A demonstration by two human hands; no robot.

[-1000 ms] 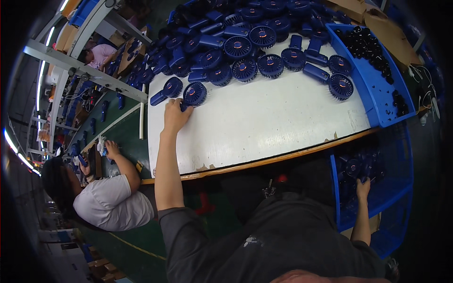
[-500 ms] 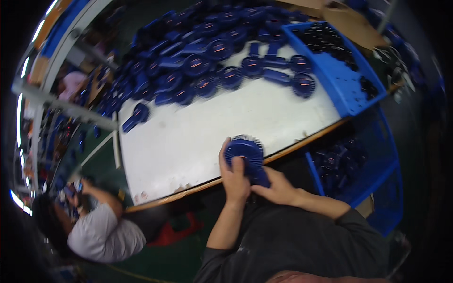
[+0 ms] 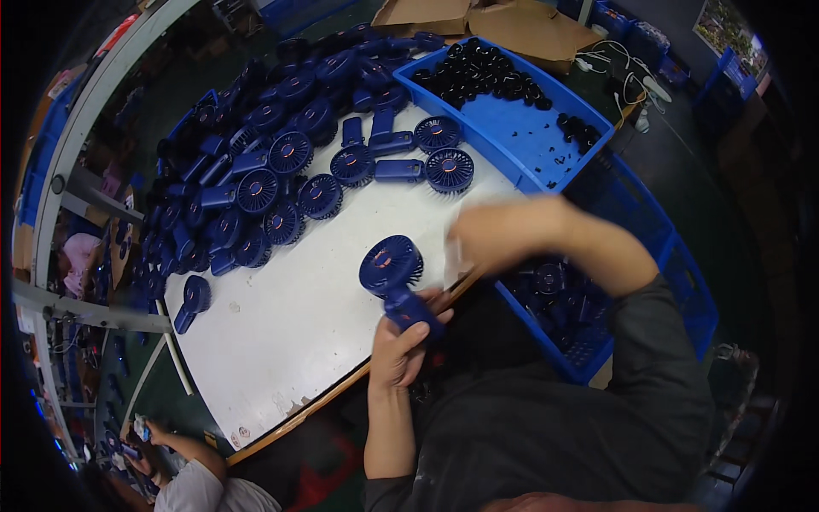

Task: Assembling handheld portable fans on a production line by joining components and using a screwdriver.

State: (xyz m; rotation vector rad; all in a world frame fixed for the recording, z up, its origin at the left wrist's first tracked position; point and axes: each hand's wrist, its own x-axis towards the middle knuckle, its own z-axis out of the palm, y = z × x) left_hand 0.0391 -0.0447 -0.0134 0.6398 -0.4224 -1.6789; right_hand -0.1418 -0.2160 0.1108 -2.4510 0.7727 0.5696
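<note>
A dark blue handheld fan (image 3: 391, 264) is in my left hand (image 3: 399, 350), the fingers wrapped round its handle and the round head pointing away from me over the table's front edge. My right hand (image 3: 508, 232) is off the fan, to its right and just short of the blue tray (image 3: 520, 177). Motion smears its fingers, so I cannot tell whether it holds anything; a pale blurred patch shows beside them. Small black round parts (image 3: 486, 72) heap at the tray's far end, with a smaller group at its right side.
Many dark blue fans (image 3: 290, 154) pile across the back and left of the white table (image 3: 299, 316); one fan (image 3: 196, 294) lies apart at left. Below the tray, a blue crate (image 3: 589, 358) holds more fans. Another person (image 3: 205, 482) sits at lower left. Cardboard (image 3: 529, 34) lies behind.
My right hand has let go of the fan and moved up and right toward the tray. My left hand has shifted from the fan's head to its handle. The whole view has turned.
</note>
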